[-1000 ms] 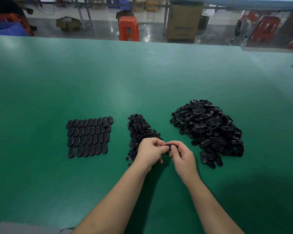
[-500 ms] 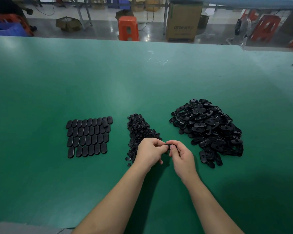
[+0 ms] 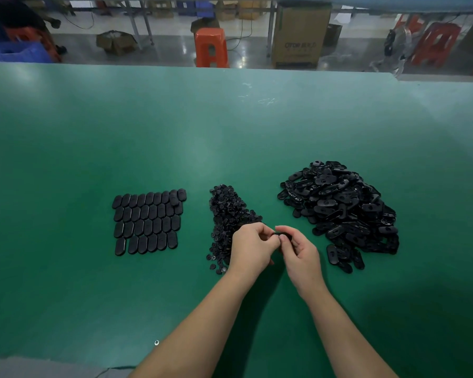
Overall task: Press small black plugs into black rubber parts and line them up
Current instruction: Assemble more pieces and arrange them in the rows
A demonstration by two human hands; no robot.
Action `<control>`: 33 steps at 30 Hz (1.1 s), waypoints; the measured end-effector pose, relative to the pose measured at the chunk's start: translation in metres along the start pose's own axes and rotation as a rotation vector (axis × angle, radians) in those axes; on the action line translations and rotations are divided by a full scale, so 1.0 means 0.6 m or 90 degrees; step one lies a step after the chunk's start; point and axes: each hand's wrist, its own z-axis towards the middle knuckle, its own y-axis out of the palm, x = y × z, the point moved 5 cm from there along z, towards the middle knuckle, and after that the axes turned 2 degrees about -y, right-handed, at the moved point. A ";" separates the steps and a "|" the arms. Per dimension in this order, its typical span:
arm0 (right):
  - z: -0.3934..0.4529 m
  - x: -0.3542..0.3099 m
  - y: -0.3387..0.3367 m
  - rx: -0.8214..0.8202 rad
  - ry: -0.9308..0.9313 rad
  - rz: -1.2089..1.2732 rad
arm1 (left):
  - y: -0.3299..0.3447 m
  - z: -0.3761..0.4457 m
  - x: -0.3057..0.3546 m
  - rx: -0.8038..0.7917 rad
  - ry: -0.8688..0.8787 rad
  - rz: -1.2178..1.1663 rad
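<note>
My left hand (image 3: 250, 248) and my right hand (image 3: 301, 253) meet just above the green table (image 3: 230, 132). Together they pinch one black rubber part (image 3: 280, 235), mostly hidden by the fingers; whether a plug sits in it I cannot tell. A heap of small black plugs (image 3: 227, 211) lies right behind my left hand. A big pile of loose black rubber parts (image 3: 339, 205) sits to the right of my right hand. Far to the left, several oval rubber parts (image 3: 148, 222) lie flat in neat rows.
One stray small light piece (image 3: 156, 342) lies near the table's front edge. Beyond the far edge stand an orange stool (image 3: 211, 47), a cardboard box (image 3: 298, 36) and more red stools (image 3: 434, 42) on the floor.
Both hands stay pinched together on the part at the same spot; only small finger shifts are visible.
</note>
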 end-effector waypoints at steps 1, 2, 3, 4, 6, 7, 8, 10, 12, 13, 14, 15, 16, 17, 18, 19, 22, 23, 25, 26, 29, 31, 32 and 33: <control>0.000 0.000 -0.001 0.003 -0.001 0.007 | 0.001 -0.001 0.002 0.002 0.006 0.003; 0.000 -0.001 -0.002 0.007 -0.004 0.014 | 0.002 -0.001 0.005 0.000 0.014 0.006; -0.001 -0.001 -0.004 0.012 -0.006 0.020 | 0.004 -0.002 0.007 -0.007 0.024 0.009; -0.001 -0.002 -0.006 0.017 -0.009 0.023 | 0.005 -0.002 0.008 -0.016 0.034 0.014; -0.001 -0.004 -0.008 0.026 -0.008 0.022 | 0.004 -0.004 0.010 -0.030 0.054 0.030; -0.001 -0.005 -0.008 0.029 -0.007 0.022 | 0.003 -0.004 0.011 -0.033 0.064 0.042; -0.001 -0.005 -0.008 0.031 -0.006 0.022 | 0.002 -0.005 0.011 -0.033 0.073 0.055; -0.001 -0.006 -0.007 0.030 -0.005 0.014 | 0.001 -0.007 0.012 -0.032 0.091 0.079; -0.002 -0.007 -0.006 0.029 -0.007 0.002 | 0.002 -0.009 0.014 -0.021 0.108 0.110; -0.002 -0.007 -0.006 0.029 -0.009 -0.006 | 0.002 -0.009 0.015 -0.009 0.123 0.136; -0.002 -0.008 -0.005 0.028 -0.010 -0.014 | 0.002 -0.010 0.018 0.006 0.146 0.168; -0.001 -0.007 -0.005 0.027 -0.006 -0.016 | 0.002 -0.012 0.021 0.020 0.176 0.200; -0.001 -0.006 -0.005 0.027 0.006 -0.010 | 0.002 -0.013 0.024 0.028 0.208 0.230; 0.000 -0.004 -0.005 0.028 0.022 0.003 | 0.003 -0.016 0.026 0.027 0.239 0.257; 0.000 -0.003 -0.005 0.028 0.037 0.019 | 0.004 -0.017 0.027 0.024 0.269 0.288; -0.001 -0.003 -0.005 0.028 0.047 0.032 | 0.004 -0.019 0.028 0.028 0.302 0.326; -0.003 -0.004 -0.005 0.024 0.057 0.067 | -0.002 -0.031 0.036 0.100 0.424 0.450; -0.004 -0.005 -0.005 0.023 0.057 0.073 | -0.005 -0.034 0.038 0.128 0.459 0.467; -0.005 -0.009 -0.003 0.021 0.054 0.081 | -0.013 -0.034 0.038 0.174 0.506 0.484; -0.005 -0.010 -0.003 0.023 0.055 0.086 | -0.023 -0.029 0.035 0.199 0.508 0.480; -0.007 -0.013 -0.004 0.025 0.056 0.065 | -0.086 -0.002 0.016 0.306 0.402 0.448; -0.009 -0.015 -0.003 0.015 0.053 0.032 | -0.147 0.022 -0.009 0.382 0.263 0.436; -0.009 -0.015 -0.003 0.012 0.052 0.021 | -0.180 0.033 -0.024 0.413 0.188 0.431; -0.010 -0.016 -0.003 0.013 0.052 0.013 | -0.212 0.044 -0.040 0.441 0.116 0.421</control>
